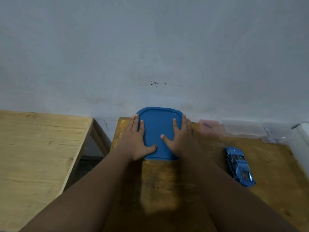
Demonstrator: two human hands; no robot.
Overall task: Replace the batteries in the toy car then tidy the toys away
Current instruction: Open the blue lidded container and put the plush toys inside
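**Both hands flat on the blue lid, toy car off to the right**

The left hand (136,139) and right hand (179,138) lie palm-down on a blue lid (158,129) at the far edge of the darker wooden tabletop (167,181), against the wall (150,47). Each grip is spread wide, fingers extended along the lid's left and right edges and thumbs pointing inward across its top; neither hand is closed around anything, they only press on the lid. What sits under the lid is hidden, possibly a container.

The blue toy car (239,166) rests on the same tabletop, well apart from the right hand, lying lengthwise toward the camera. Beyond it, along the wall, stand a pink-tinted box (209,127) and a clear plastic box (244,129) side by side. A lighter wooden table (33,148) stands to the left, separated by a gap.
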